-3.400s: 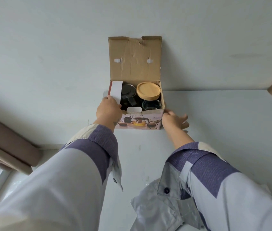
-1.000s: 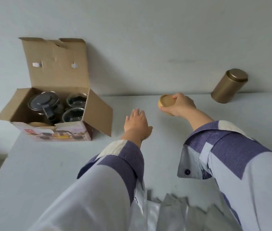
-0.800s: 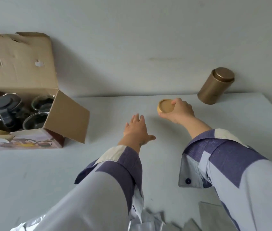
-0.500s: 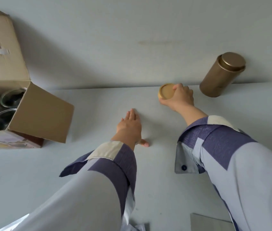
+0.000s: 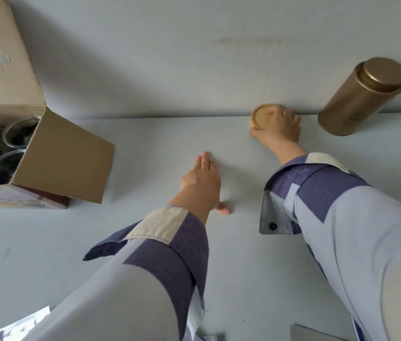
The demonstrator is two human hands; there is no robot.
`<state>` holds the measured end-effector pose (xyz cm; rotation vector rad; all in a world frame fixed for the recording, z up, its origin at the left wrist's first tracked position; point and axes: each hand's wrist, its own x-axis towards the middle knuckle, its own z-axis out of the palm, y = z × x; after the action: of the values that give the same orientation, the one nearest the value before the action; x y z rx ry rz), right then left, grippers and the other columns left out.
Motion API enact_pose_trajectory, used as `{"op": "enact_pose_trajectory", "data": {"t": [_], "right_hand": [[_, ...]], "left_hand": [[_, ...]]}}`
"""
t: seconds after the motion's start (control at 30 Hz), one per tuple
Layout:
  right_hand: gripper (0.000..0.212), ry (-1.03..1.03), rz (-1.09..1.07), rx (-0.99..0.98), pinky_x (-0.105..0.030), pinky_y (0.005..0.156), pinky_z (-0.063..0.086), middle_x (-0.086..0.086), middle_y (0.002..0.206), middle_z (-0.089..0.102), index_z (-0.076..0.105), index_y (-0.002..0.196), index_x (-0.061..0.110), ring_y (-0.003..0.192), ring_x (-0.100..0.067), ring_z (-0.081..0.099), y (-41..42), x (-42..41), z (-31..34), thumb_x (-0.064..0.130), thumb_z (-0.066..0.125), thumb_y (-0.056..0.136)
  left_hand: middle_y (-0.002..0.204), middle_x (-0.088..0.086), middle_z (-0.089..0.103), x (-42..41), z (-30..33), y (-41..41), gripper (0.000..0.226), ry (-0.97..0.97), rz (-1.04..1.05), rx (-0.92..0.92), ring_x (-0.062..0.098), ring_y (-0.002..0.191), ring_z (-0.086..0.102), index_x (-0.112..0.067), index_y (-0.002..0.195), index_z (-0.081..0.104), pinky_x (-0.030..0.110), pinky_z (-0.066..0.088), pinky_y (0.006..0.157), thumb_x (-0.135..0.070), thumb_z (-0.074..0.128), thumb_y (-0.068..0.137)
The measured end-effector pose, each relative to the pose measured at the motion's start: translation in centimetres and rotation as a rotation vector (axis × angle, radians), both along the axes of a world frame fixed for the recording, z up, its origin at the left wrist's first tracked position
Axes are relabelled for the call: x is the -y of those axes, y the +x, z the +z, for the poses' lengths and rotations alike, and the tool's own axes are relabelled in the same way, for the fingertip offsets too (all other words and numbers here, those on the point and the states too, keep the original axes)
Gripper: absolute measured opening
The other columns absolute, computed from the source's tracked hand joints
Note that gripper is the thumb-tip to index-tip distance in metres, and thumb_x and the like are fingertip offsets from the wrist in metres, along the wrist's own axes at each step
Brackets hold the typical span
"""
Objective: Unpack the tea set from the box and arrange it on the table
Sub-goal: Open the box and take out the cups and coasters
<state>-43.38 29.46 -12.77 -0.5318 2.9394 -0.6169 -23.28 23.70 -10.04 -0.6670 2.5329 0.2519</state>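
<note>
— Wooden lid (image 5: 261, 116): where?
— Far table (image 5: 145, 242) edge, by the tin (image 5: 359, 97); right hand (image 5: 279, 129) grips it.
— Left hand (image 5: 200, 185)?
— Flat on the table, fingers straight.
— Box (image 5: 64, 163)?
— Left; glass cups (image 5: 5, 166) inside, blurry.

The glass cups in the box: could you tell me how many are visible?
2: one glass cup toward the back of the box, one nearer the front. Others may be hidden past the frame's left edge.
</note>
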Motion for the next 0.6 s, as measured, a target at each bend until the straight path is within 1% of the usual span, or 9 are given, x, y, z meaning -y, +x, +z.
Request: {"op": "enact_pose_trajectory", "data": {"t": [0.17, 0.2, 0.3, 0.33, 0.43, 0.5, 0.57, 0.6], "right_hand": [[0.063, 0.017, 0.028, 0.067, -0.039, 0.101, 0.036, -0.012, 0.140, 0.035, 0.046, 0.124, 0.025, 0.128, -0.035, 0.032, -0.1, 0.0, 0.7, 0.047, 0.072, 0.071], [0.066, 0.021, 0.031, 0.093, -0.040, 0.103, 0.034, -0.012, 0.144, 0.031, 0.045, 0.125, 0.028, 0.130, -0.035, 0.029, -0.1, -0.1, 1.1, 0.050, 0.073, 0.070], [0.074, 0.031, 0.025, 0.118, -0.042, 0.108, 0.029, -0.010, 0.157, 0.008, 0.042, 0.130, 0.037, 0.138, -0.035, 0.018, 0.8, -0.8, 2.5, 0.056, 0.076, 0.066], [0.076, 0.028, 0.026, 0.109, -0.043, 0.109, 0.029, -0.010, 0.157, 0.007, 0.041, 0.131, 0.038, 0.139, -0.034, 0.017, 1.5, -1.1, 2.8, 0.056, 0.076, 0.066], [0.073, 0.048, 0.068, 0.098, -0.042, 0.105, 0.032, -0.007, 0.151, 0.021, 0.040, 0.134, 0.033, 0.136, -0.032, 0.022, 4.3, -2.0, 3.7, 0.053, 0.072, 0.072], [0.063, 0.049, 0.103, 0.127, -0.041, 0.103, 0.032, -0.006, 0.146, 0.028, 0.043, 0.133, 0.031, 0.135, -0.031, 0.023, 6.5, -2.5, 4.3, 0.049, 0.069, 0.078], [0.053, 0.009, 0.120, 0.141, -0.041, 0.102, 0.034, -0.005, 0.143, 0.032, 0.047, 0.129, 0.030, 0.136, -0.030, 0.024, 8.6, -2.6, 5.1, 0.044, 0.066, 0.082], [0.048, -0.011, 0.129, 0.139, -0.041, 0.102, 0.036, -0.005, 0.141, 0.033, 0.049, 0.127, 0.030, 0.135, -0.029, 0.026, 9.6, -2.4, 5.7, 0.041, 0.065, 0.084]], "left_hand": [[0.158, 0.010, -0.019, 0.2, 0.0, 0.0, 0.133, 0.010, 0.019, 0.008, 0.023, 0.147, -0.010, -0.001, 0.149, -0.013, 0.038, 0.020, 0.117, -0.055, 0.076, 0.067], [0.158, 0.010, -0.019, 0.2, 0.0, 0.0, 0.133, 0.013, 0.020, 0.012, 0.023, 0.147, -0.010, -0.001, 0.149, -0.013, 0.038, 0.020, 0.117, -0.055, 0.076, 0.067], [0.158, 0.012, -0.018, 0.1, 0.1, -0.2, 0.133, -0.005, 0.008, 0.027, 0.024, 0.147, -0.010, 0.000, 0.149, -0.014, 0.039, 0.019, 0.117, -0.056, 0.075, 0.067], [0.158, 0.012, -0.018, 0.1, 0.2, -0.3, 0.133, -0.011, 0.005, 0.033, 0.025, 0.147, -0.010, 0.001, 0.148, -0.014, 0.039, 0.019, 0.117, -0.056, 0.075, 0.067], [0.158, 0.011, -0.017, 0.1, 0.5, 0.1, 0.134, 0.002, 0.018, 0.026, 0.024, 0.148, -0.009, 0.000, 0.149, -0.014, 0.040, 0.018, 0.117, -0.058, 0.075, 0.066], [0.160, 0.009, -0.012, 0.3, 0.5, 1.1, 0.132, 0.034, 0.031, -0.038, 0.022, 0.148, -0.006, -0.002, 0.150, -0.011, 0.041, 0.013, 0.118, -0.060, 0.073, 0.067], [0.160, 0.008, -0.004, 0.8, 0.8, 2.6, 0.121, 0.035, 0.047, -0.129, 0.021, 0.148, -0.001, -0.003, 0.151, -0.008, 0.042, 0.009, 0.119, -0.059, 0.067, 0.075], [0.161, 0.007, -0.001, 1.3, 1.2, 3.4, 0.112, 0.026, 0.056, -0.171, 0.020, 0.148, 0.001, -0.004, 0.151, -0.006, 0.041, 0.009, 0.120, -0.055, 0.064, 0.080]]}}
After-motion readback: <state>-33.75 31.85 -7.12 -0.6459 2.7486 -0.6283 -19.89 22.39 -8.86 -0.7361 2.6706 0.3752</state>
